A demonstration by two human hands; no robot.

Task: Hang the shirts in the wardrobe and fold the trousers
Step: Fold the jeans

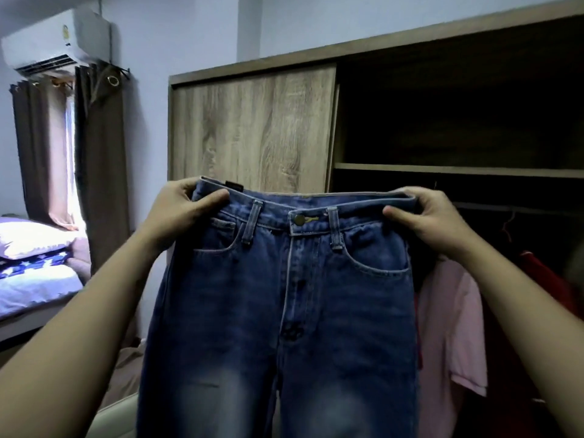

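Note:
A pair of blue jeans [284,311] hangs upright in front of me, front side toward me, button fastened, legs dropping out of the bottom of the view. My left hand [180,210] pinches the left end of the waistband. My right hand [433,219] grips the right end, so the waistband is stretched flat between them. Behind the jeans stands the wooden wardrobe [252,128], its right half open and dark. Inside it a pink shirt [448,327] and a red shirt [543,279] hang from the rail.
A shelf [458,170] crosses the open wardrobe above the rail. A bed with pillows [34,267] lies at the left, under brown curtains [98,165] and an air conditioner [57,42]. Brownish fabric [126,368] lies low behind the jeans.

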